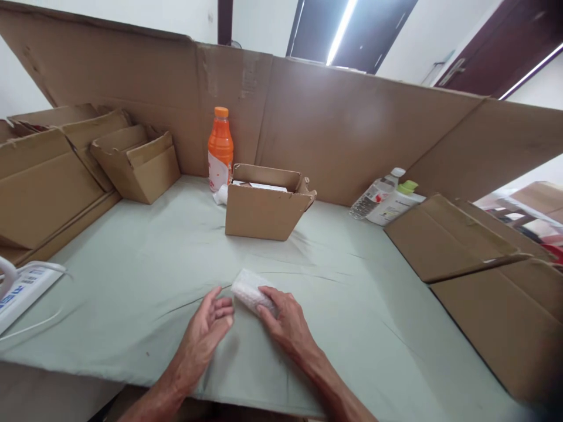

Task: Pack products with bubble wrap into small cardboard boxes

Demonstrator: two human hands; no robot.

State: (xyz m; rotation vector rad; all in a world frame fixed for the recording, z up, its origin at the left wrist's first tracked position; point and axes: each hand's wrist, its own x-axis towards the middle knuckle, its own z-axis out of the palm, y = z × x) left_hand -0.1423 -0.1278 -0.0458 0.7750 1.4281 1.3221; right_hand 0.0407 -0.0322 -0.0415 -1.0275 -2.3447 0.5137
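Observation:
A small bundle wrapped in white bubble wrap (247, 288) lies on the pale green cloth (145, 275) near the table's front. My right hand (284, 319) rests on the bundle's right end, fingers curled over it. My left hand (206, 334) sits just left of the bundle with fingers loosely apart, fingertips close to it and holding nothing. Behind them stands an open small cardboard box (266, 202) with something white inside.
An orange drink bottle (220, 149) stands behind the box. Folded cardboard boxes (132, 161) pile up at the left, flat cardboard sheets (466, 240) at the right. Two plastic bottles (387, 199) lie at the back right. A white power strip (24, 287) sits at the left edge. A tall cardboard wall (352, 123) rings the table.

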